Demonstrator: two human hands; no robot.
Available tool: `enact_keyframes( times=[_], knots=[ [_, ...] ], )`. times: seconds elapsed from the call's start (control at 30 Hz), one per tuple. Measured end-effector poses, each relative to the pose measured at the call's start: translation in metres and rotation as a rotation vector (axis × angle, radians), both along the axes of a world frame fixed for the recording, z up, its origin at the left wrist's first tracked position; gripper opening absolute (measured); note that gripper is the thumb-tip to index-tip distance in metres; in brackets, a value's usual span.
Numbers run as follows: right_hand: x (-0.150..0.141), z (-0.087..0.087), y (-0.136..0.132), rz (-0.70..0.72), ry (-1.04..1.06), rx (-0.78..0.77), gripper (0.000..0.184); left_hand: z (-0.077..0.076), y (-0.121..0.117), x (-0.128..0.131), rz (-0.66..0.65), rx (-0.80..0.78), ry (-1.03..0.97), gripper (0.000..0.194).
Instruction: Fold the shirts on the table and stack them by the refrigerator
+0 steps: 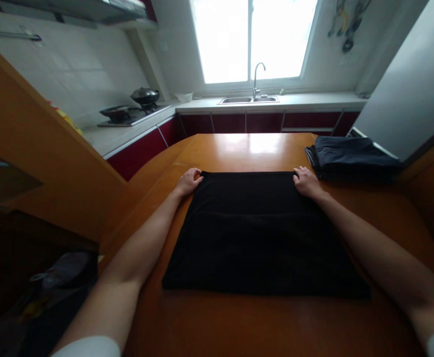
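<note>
A black cloth (261, 238), perhaps a folded garment, lies flat and smooth on the wooden table (269, 327). A faint crease or seam runs across it. My left hand (189, 181) pinches its far left corner with the fingers closed. At the far right corner, my right hand (306, 181) grips the edge between thumb and fingers. Both arms stretch forward along the sides of the cloth. Which garment it is cannot be made out.
A stack of folded dark clothes (351, 156) sits at the table's right. Beyond are a sink (248, 100) with a faucet (256, 79), and a stove (135, 116) bearing a pan and a wok. A wooden panel (46, 144) stands at left.
</note>
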State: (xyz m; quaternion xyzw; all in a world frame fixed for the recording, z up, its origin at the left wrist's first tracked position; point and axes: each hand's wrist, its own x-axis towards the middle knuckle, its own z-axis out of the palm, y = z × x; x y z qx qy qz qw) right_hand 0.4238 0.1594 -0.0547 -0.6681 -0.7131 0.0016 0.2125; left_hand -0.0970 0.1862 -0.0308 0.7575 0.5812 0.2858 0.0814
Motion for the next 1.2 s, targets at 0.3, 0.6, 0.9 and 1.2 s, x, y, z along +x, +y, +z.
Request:
enact_keyframes(
  times=[0.3,0.6,0.9,1.2],
  knots=[
    [-0.007,0.011,-0.008,-0.064,0.087,0.144,0.059,0.011,-0.013,0.010,-0.080,-0.008,-0.167,0.056],
    [-0.003,0.014,-0.005,-0.003,0.368,0.156,0.039,0.014,-0.017,0.019,-0.058,0.054,-0.172,0.033],
    [-0.006,0.019,-0.022,0.104,0.571,0.249,0.035,0.023,-0.034,0.024,0.055,0.135,-0.284,0.029],
    [0.012,0.031,-0.088,0.185,0.568,0.268,0.034,0.029,-0.091,0.012,0.080,0.192,-0.282,0.034]
  ],
)
